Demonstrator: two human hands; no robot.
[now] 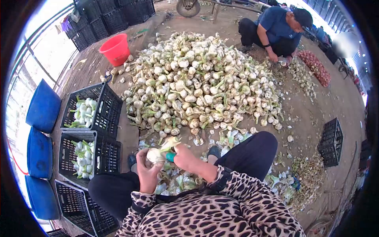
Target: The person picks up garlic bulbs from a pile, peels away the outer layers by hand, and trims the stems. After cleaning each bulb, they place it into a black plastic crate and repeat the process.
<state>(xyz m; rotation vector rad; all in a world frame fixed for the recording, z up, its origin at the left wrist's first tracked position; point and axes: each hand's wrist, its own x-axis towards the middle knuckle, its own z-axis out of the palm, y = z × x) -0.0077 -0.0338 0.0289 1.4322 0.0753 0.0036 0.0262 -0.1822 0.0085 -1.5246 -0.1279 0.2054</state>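
Between the fingertips of my left hand [147, 170] is a white garlic bulb [155, 155], held over my lap. Its pale stalk and loose husk [171, 142] point up and to the right. My right hand [187, 158] is closed at the stalk, right beside the bulb. A green band or cover [170, 157] shows at its thumb side, facing the bulb; I cannot tell whether it belongs to a tool. Past my knees lies a large heap of untrimmed garlic [201, 83]. Peeled husks [183, 182] litter the floor between my legs.
Black crates [107, 152] on my left hold cleaned white garlic [83, 158]. Blue tubs [39, 154] line the wall beyond. A red bucket [115, 50] stands left of the heap. Another person [280, 29] squats at back right near a red mesh sack [314, 67]. One black crate [331, 142] sits rightward.
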